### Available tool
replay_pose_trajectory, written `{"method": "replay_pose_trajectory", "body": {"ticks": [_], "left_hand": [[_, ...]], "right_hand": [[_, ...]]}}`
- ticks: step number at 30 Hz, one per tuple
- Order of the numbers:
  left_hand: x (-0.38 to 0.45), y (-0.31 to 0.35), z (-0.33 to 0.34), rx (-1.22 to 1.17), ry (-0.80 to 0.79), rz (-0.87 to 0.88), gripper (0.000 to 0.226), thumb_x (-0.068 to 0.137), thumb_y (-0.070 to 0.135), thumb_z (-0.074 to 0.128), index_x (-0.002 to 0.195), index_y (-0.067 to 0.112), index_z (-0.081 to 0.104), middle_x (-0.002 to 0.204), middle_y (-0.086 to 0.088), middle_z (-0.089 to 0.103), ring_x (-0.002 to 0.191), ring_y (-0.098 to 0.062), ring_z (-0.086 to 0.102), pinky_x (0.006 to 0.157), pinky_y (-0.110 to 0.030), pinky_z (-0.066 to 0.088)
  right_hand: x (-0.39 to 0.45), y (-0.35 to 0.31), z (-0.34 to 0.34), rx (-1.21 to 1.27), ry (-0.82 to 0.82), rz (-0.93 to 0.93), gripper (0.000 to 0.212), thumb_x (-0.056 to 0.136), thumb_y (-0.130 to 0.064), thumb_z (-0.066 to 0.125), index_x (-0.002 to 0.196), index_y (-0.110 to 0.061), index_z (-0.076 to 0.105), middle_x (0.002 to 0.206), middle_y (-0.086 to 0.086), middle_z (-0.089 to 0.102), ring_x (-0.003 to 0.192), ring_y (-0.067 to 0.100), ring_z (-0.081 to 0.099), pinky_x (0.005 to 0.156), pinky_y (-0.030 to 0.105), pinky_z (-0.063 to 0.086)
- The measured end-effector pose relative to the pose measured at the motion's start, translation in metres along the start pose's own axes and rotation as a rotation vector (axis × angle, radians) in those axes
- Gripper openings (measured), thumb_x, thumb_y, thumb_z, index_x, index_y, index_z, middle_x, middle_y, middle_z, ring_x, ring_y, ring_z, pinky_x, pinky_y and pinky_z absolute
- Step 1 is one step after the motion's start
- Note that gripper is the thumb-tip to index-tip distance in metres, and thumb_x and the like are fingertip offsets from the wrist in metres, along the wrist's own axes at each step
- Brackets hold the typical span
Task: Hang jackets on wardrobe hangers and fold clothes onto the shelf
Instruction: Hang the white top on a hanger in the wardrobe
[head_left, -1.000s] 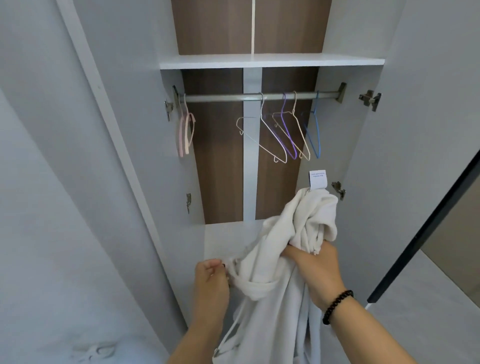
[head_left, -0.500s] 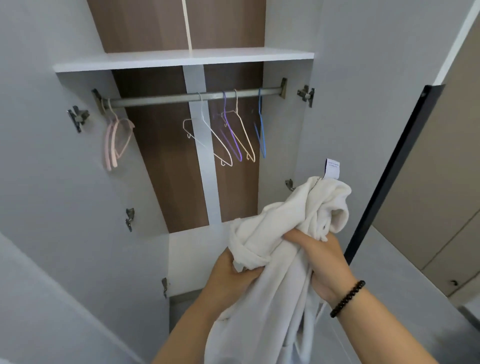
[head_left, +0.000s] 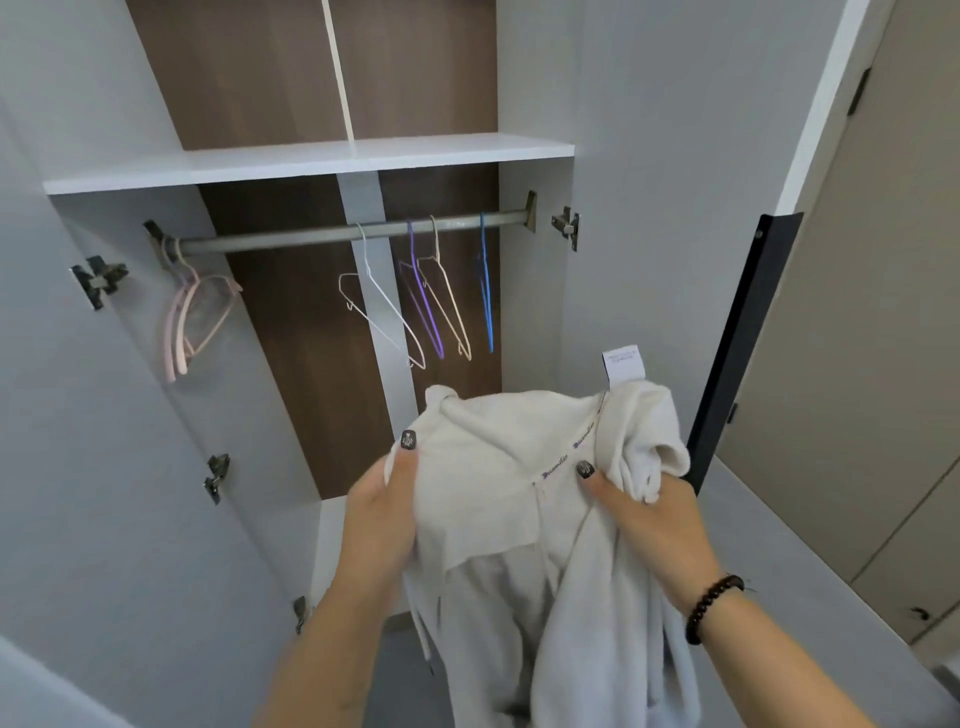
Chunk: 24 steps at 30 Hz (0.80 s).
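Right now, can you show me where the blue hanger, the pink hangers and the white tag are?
blue hanger (head_left: 486, 296), head view, on its long side wire.
pink hangers (head_left: 179, 332), head view, on their arms.
white tag (head_left: 623, 364), head view, on its middle.

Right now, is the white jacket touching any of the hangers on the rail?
Apart. In the head view both hands hold the white jacket below the hangers on the rail, and brown back panel shows between them.

1 head-worn camera looks forward and slightly down from close in front of the open wardrobe (head_left: 530, 312), facing its rail (head_left: 337, 236), tilted, hands nearest.
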<state>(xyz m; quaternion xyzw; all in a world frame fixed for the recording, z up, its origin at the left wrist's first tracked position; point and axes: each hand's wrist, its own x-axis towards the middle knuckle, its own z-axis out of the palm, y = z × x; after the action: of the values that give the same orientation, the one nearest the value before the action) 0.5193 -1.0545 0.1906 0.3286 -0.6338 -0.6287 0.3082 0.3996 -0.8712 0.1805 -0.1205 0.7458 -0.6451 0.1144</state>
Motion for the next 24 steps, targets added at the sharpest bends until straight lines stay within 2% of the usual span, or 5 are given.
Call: {"method": "replay_pose_trajectory", "body": {"ticks": [12,14,17,20,24], "left_hand": [[0.045,0.065,0.023,0.165,0.016,0.468,0.049,0.096,0.036,0.053,0.071,-0.006,0.049,0.065,-0.002,0.041,0.061,-0.01,0.034,0.058,-0.028,0.03],[0.052,0.076,0.027,0.087,-0.012,0.424,0.043,0.096,0.037,0.054,0.079,-0.002,0.061,0.067,0.002,0.052,0.062,-0.008,0.042,0.057,-0.024,0.036],[0.061,0.086,0.037,0.069,-0.114,0.372,0.03,0.096,0.032,0.056,0.076,0.013,0.068,0.066,0.01,0.059,0.064,-0.007,0.049,0.061,-0.027,0.041],[0.064,0.084,0.047,0.053,-0.241,0.36,0.038,0.096,0.032,0.056,0.077,0.0,0.061,0.069,-0.004,0.053,0.068,-0.014,0.046,0.066,-0.031,0.037],[0.092,0.084,0.026,-0.021,-0.194,0.293,0.042,0.096,0.035,0.056,0.083,-0.004,0.061,0.075,-0.01,0.052,0.071,-0.017,0.045,0.067,-0.032,0.038]], "right_hand": [[0.045,0.039,-0.003,-0.222,0.069,-0.024,0.024,0.087,-0.017,0.068,0.069,-0.006,0.055,0.062,0.0,0.054,0.059,0.014,0.048,0.054,0.021,0.033],[0.044,0.03,0.006,-0.223,0.072,-0.059,0.019,0.085,-0.019,0.07,0.097,-0.02,0.055,0.081,-0.008,0.058,0.071,0.006,0.053,0.059,0.011,0.036],[0.041,0.015,0.036,-0.225,-0.081,-0.289,0.073,0.078,-0.024,0.077,0.138,-0.032,0.035,0.122,-0.017,0.046,0.111,-0.002,0.046,0.095,0.014,0.036],[0.043,0.003,0.074,-0.296,-0.258,-0.524,0.049,0.085,-0.02,0.069,0.117,-0.046,0.043,0.111,-0.035,0.048,0.104,-0.017,0.046,0.09,0.005,0.037],[0.072,0.002,0.103,-0.15,-0.225,-0.47,0.01,0.09,-0.015,0.062,0.089,-0.025,0.06,0.071,-0.012,0.06,0.06,0.002,0.05,0.059,0.022,0.043]]}}
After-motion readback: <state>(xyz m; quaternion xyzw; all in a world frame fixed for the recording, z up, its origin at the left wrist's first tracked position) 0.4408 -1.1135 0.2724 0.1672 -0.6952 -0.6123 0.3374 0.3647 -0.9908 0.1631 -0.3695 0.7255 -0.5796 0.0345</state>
